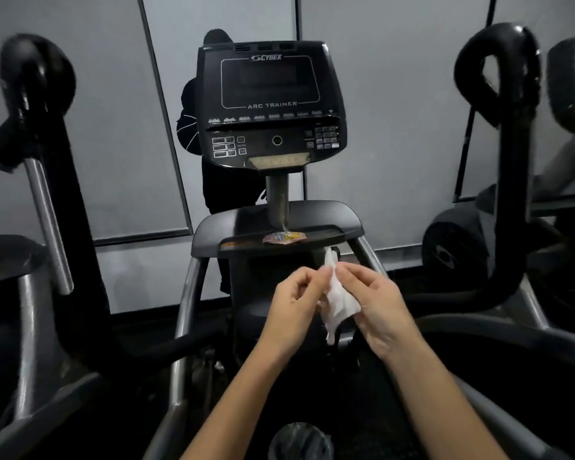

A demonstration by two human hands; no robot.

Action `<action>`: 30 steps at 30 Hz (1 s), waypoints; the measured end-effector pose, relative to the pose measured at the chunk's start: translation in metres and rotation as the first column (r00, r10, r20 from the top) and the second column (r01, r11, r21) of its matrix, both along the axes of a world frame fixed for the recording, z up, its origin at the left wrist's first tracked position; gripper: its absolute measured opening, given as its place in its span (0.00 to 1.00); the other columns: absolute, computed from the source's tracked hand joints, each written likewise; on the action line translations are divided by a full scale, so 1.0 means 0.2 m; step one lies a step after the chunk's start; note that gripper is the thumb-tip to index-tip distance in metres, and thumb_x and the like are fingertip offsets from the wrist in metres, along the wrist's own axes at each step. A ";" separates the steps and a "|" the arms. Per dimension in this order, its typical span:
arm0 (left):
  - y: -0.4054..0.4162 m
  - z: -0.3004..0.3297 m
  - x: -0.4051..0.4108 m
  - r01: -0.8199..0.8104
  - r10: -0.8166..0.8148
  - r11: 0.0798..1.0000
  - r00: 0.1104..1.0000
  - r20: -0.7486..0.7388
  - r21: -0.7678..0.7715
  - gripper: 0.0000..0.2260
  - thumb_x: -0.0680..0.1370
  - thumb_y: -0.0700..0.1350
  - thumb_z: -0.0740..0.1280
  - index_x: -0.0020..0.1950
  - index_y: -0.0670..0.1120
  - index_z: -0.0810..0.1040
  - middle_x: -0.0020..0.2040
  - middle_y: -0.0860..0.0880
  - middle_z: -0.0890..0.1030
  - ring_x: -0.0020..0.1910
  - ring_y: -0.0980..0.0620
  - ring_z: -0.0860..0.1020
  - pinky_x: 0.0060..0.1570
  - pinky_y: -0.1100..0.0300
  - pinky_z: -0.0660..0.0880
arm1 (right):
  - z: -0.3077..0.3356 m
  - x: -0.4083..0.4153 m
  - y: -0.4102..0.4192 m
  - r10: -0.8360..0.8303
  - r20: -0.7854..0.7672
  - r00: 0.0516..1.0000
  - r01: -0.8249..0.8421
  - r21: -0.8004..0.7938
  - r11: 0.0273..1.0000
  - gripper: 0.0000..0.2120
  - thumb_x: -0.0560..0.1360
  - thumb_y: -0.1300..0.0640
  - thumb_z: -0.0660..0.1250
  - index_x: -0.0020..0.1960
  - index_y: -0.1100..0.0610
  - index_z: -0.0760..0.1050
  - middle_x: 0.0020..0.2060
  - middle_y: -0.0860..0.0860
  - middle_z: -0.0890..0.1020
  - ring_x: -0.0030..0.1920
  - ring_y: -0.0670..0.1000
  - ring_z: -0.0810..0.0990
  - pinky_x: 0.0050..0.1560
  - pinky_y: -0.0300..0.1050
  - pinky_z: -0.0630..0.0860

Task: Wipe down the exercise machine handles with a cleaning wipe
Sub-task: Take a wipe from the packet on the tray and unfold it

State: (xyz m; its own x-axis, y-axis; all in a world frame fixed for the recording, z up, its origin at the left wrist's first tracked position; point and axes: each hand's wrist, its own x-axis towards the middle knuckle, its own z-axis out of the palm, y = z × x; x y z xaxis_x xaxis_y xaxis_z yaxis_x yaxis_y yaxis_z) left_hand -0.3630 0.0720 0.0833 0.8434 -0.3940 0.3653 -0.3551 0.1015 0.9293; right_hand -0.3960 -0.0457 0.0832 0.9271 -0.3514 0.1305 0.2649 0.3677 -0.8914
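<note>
**A:** What's in front of the person?

**B:** An exercise machine. Its black console [269, 101] sits at centre, marked "Cybex" and "Arc Trainer", screen dark. Below it a shallow tray [332, 234] holds a small crumpled wrapper [283, 237] with pink and yellow on it. Behind the console stands a mirror [80, 111].

**A:** And the hands?

**B:** Both are raised just below the tray, close together, bare forearms reaching in from the bottom. Between them hangs a white cleaning wipe [337, 298] — partly unfolded, crumpled, with one corner poking up above the fingers and its lower end dangling. The left hand [296, 302] pinches its upper left edge with curled fingertips. The right hand [374, 302] closes thumb and fingers on its right side. So each hand is nearly closed, gripping only the wipe.

**A:** Where are the handles?

**B:** Well apart from the wipe. A tall black padded left handle [35, 81] rises at the left side, and a looped right handle [508, 74] rises at the right. Neither hand touches them — the wipe is in the air, at the middle.
</note>
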 end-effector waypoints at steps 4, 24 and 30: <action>-0.01 -0.03 -0.20 0.090 -0.090 0.996 0.993 -0.081 -0.001 0.07 0.75 0.41 0.68 0.42 0.37 0.80 0.35 0.45 0.80 0.34 0.56 0.79 0.35 0.65 0.77 | -0.01 -0.23 0.01 -0.079 0.006 0.997 0.079 -0.009 0.997 0.10 0.71 0.59 0.69 0.51 0.62 0.79 0.37 0.57 0.84 0.36 0.53 0.83 0.31 0.43 0.79; -0.46 0.10 -0.35 0.175 -0.172 0.984 0.981 -0.087 0.025 0.07 0.80 0.42 0.61 0.42 0.44 0.72 0.38 0.44 0.76 0.34 0.54 0.76 0.33 0.64 0.77 | 0.02 -0.78 -0.62 -0.357 0.000 0.934 0.287 -0.593 0.752 0.08 0.73 0.60 0.70 0.52 0.54 0.77 0.43 0.49 0.82 0.41 0.45 0.78 0.39 0.30 0.75; -0.78 0.20 -0.46 0.263 -0.307 0.936 0.935 0.177 0.232 0.07 0.80 0.42 0.61 0.42 0.45 0.72 0.35 0.54 0.73 0.32 0.64 0.70 0.35 0.71 0.68 | 0.09 -0.74 -0.77 -0.264 0.133 0.955 0.286 -0.638 0.715 0.05 0.70 0.63 0.73 0.46 0.61 0.80 0.40 0.55 0.84 0.40 0.47 0.82 0.43 0.38 0.78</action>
State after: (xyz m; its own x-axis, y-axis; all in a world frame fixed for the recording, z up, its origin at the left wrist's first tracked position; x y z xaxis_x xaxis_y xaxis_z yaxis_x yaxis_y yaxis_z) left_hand -0.4551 -0.0839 0.1236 0.5984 -0.6901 0.4071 -0.5257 0.0454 0.8495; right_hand -0.5438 -0.1988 0.1016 0.7946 -0.4111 0.4468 0.2933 -0.3844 -0.8753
